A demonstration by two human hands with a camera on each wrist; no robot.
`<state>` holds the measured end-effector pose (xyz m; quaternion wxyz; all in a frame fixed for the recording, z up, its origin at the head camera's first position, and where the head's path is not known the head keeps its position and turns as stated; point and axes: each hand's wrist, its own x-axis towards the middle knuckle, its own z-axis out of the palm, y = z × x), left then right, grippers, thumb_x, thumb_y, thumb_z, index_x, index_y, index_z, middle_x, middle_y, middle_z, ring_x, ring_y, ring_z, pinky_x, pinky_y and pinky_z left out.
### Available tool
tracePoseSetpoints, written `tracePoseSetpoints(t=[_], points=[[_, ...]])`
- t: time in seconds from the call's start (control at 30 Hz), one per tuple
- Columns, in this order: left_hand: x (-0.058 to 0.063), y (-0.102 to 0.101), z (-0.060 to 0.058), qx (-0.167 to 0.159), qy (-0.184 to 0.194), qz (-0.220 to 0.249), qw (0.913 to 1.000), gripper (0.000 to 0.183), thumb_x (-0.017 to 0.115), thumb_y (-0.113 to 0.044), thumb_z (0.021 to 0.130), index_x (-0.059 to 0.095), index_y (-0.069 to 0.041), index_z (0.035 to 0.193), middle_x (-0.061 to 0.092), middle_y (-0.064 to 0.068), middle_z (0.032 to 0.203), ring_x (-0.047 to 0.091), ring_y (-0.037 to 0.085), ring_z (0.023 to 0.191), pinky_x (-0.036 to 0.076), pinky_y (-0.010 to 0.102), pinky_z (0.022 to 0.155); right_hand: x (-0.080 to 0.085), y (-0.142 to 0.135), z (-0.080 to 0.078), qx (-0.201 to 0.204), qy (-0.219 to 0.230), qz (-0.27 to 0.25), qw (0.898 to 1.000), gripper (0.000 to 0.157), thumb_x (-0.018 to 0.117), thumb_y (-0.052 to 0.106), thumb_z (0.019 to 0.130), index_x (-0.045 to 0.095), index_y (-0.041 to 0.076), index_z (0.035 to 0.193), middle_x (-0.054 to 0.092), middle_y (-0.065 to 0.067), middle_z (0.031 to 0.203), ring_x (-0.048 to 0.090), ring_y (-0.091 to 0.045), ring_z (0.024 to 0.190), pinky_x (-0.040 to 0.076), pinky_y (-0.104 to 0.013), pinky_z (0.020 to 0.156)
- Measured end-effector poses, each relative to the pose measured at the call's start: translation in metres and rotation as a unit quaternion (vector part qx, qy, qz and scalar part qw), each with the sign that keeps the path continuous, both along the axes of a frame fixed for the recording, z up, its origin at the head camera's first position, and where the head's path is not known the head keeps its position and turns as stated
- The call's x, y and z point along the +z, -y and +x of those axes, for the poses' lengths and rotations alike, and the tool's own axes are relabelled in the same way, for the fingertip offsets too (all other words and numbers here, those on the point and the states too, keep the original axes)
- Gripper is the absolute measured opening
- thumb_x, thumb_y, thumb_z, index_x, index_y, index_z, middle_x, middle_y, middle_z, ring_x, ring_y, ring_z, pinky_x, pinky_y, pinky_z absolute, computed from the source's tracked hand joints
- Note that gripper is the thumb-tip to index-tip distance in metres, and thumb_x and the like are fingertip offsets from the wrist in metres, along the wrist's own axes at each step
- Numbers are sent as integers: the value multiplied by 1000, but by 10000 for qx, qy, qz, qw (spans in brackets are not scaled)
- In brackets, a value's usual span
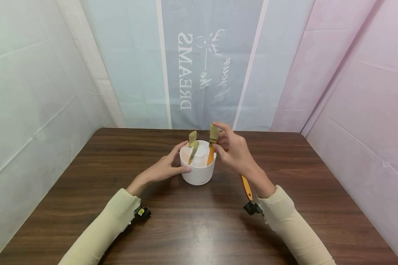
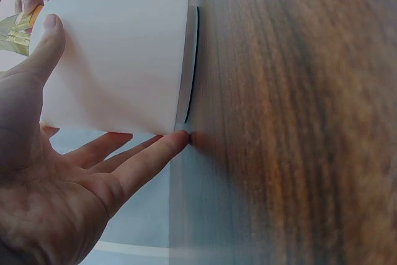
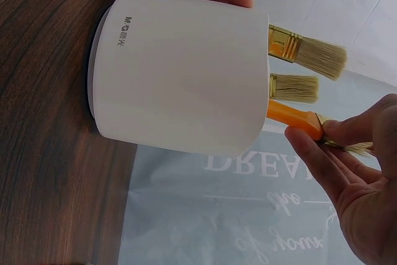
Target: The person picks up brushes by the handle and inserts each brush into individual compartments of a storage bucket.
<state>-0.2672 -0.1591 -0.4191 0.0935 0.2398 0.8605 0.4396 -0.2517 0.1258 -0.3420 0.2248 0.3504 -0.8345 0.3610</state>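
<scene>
Right hand (image 1: 233,149) pinches orange brush (image 1: 211,154), bristles up, handle inside white holder (image 1: 197,176). Left hand (image 1: 162,168): fingers extended along holder's side, thumb touching near side. 2 other brushes (image 1: 192,137) lean inside.

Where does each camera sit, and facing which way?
Head: on the head, facing forward and down at the white holder; left hand, right hand and sleeves show.
Left wrist: on that wrist, looking at the holder's side; left hand large, part of the right at top left.
Right wrist: on that wrist, facing the holder and brushes; right hand pinching one, part of the left at top.
Both wrist views share the holder and hands, with the table sideways.
</scene>
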Motion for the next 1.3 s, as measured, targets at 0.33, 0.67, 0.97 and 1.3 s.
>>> tracePoseSetpoints(t=[0.33, 0.67, 0.97, 1.3], points=[[0, 0, 0, 46, -19, -42, 10000, 98, 74, -52, 92, 7, -48, 163, 36, 13, 165, 42, 35, 149, 38, 63, 116, 0, 0, 0, -31, 133, 23, 9999, 69, 72, -3, 93, 42, 14, 153, 72, -13, 108, 76, -20, 89, 63, -30, 72], [1, 0, 1, 87, -12, -70, 9999, 99, 74, -52, 92, 7, -43, 165, 33, 12, 167, 40, 36, 150, 38, 64, 116, 0, 0, -1, -42, 135, 30, 9999, 69, 73, -3, 93, 42, 13, 153, 71, -12, 107, 76, -20, 88, 63, -30, 71], [3, -1, 2, 73, -23, -39, 10000, 97, 74, -51, 92, 6, -52, 161, 34, 12, 167, 41, 35, 150, 38, 63, 116, 0, 0, -1, -71, 164, 73, 9998, 69, 73, -3, 93, 42, 12, 153, 71, -13, 107, 76, -20, 88, 63, -30, 70], [2, -1, 2, 86, -6, -95, 9999, 98, 74, -53, 92, 6, -48, 163, 34, 13, 166, 42, 36, 149, 38, 63, 116, -2, 0, -1, -79, 269, 49, 9996, 69, 73, -3, 92, 42, 12, 151, 70, -12, 105, 76, -20, 86, 63, -30, 71]])
